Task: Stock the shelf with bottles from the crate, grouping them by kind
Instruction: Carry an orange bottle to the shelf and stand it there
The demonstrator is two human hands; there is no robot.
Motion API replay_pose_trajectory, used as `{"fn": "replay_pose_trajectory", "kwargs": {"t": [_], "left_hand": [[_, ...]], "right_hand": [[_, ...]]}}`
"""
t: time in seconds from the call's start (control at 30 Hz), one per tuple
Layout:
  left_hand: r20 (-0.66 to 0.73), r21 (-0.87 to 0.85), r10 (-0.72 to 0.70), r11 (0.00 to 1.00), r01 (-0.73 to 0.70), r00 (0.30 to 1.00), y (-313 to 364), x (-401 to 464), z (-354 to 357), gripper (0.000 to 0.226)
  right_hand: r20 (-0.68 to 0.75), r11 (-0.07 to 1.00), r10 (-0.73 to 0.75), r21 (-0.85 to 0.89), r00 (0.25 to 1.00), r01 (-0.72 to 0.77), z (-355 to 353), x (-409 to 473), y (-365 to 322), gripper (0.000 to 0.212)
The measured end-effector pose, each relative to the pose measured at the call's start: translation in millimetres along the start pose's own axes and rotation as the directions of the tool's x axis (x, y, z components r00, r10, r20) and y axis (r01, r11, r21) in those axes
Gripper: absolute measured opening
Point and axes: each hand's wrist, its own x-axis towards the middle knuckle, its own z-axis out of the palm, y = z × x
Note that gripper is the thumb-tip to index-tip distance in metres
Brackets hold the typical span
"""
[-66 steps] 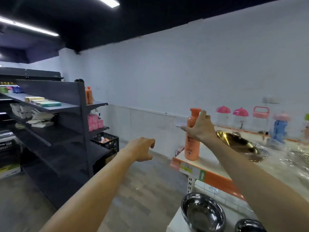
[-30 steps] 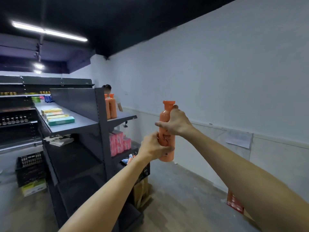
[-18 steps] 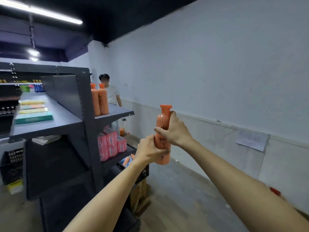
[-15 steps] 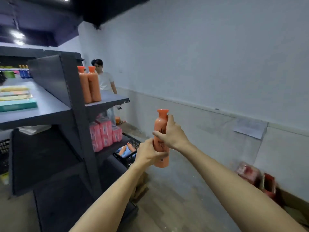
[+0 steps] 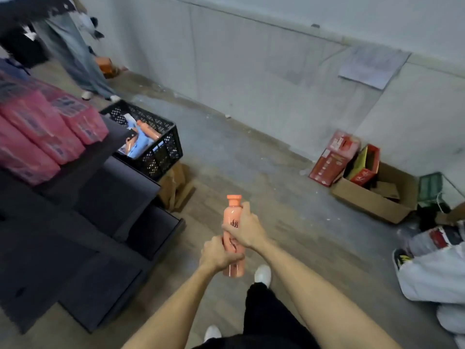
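Head view: both my hands grip the orange bottle (image 5: pixel 233 248) upright, left hand (image 5: pixel 218 253) low, right hand (image 5: pixel 245 229) higher. Left of them stands the dark shelf (image 5: pixel 100 197); beyond it, the black crate (image 5: pixel 161 147) holds more bottles.

Black characters are printed on the front of the orange bottle (image 5: pixel 232 222), just above the right hand (image 5: pixel 245 231) that grips it, too blurred to read. The labels on the pink packs (image 5: pixel 45 129) and red cartons (image 5: pixel 334 157) are also illegible.
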Motion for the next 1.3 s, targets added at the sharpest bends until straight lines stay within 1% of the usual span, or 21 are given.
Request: {"fn": "replay_pose_trajectory", "kwargs": {"t": [0.13, 0.27, 0.33, 0.43, 0.57, 0.67, 0.73, 0.83, 0.9, 1.0, 1.17, 1.3], "left_hand": [[0.082, -0.011, -0.059, 0.998, 0.060, 0.995, 27.3, 65.2, 3.7, 0.052], [0.108, -0.018, -0.088, 0.996, 0.090, 0.990, 86.3, 137.9, -7.5, 0.048], [0.092, -0.015, -0.102, 0.994, 0.104, 0.991, 116.4, 171.1, -17.4, 0.050], [0.067, -0.051, -0.148, 0.987, 0.152, 0.987, 155.7, 218.1, -31.0, 0.055], [-0.002, -0.101, -0.175, 0.980, 0.174, 0.985, 197.4, 270.9, -57.4, 0.045], [-0.034, -0.153, -0.214, 0.966, 0.206, 0.976, 211.8, 312.6, -80.1, 0.048], [-0.058, -0.172, -0.211, 0.965, 0.199, 0.976, 216.1, 345.7, -96.5, 0.052], [-0.054, -0.252, -0.222, 0.947, 0.202, 0.974, 223.7, 398.5, -129.5, 0.047], [-0.090, -0.282, -0.243, 0.936, 0.209, 0.966, 226.8, 440.0, -156.7, 0.048], [-0.125, -0.294, -0.231, 0.938, 0.186, 0.965, 231.0, 503.2, -205.5, 0.055], [-0.187, -0.311, -0.186, 0.943, 0.122, 0.965, 246.6, 585.0, -299.8, 0.048], [-0.251, -0.353, -0.215, 0.928, 0.117, 0.944, 247.2, 630.3, -360.7, 0.047]], "right_hand": [[0.067, 1.000, 0.024, -0.007, 0.997, -0.023, -9.9, 69.8, 16.7, 0.064], [0.081, 0.999, 0.042, -0.003, 0.996, -0.042, -44.5, 159.4, 26.9, 0.061], [0.090, 0.999, 0.042, -0.011, 0.995, -0.041, -67.4, 201.7, 25.2, 0.061], [0.109, 1.000, 0.002, -0.030, 0.994, 0.001, -99.7, 260.6, 13.9, 0.063], [0.160, 0.994, -0.056, -0.085, 0.986, 0.070, -129.3, 335.0, -11.9, 0.064], [0.207, 0.989, -0.083, -0.102, 0.975, 0.106, -137.9, 385.3, -34.7, 0.064], [0.229, 0.985, -0.105, -0.112, 0.968, 0.134, -139.0, 422.5, -50.4, 0.062], [0.258, 0.968, -0.154, -0.156, 0.954, 0.198, -138.1, 483.4, -80.8, 0.060], [0.266, 0.955, -0.184, -0.178, 0.946, 0.236, -138.0, 527.3, -108.7, 0.060], [0.259, 0.944, -0.216, -0.191, 0.942, 0.269, -138.2, 591.8, -156.5, 0.062], [0.234, 0.928, -0.284, -0.176, 0.930, 0.328, -141.0, 681.7, -239.9, 0.060], [0.235, 0.894, -0.358, -0.193, 0.904, 0.404, -132.3, 735.5, -296.9, 0.059]]}}
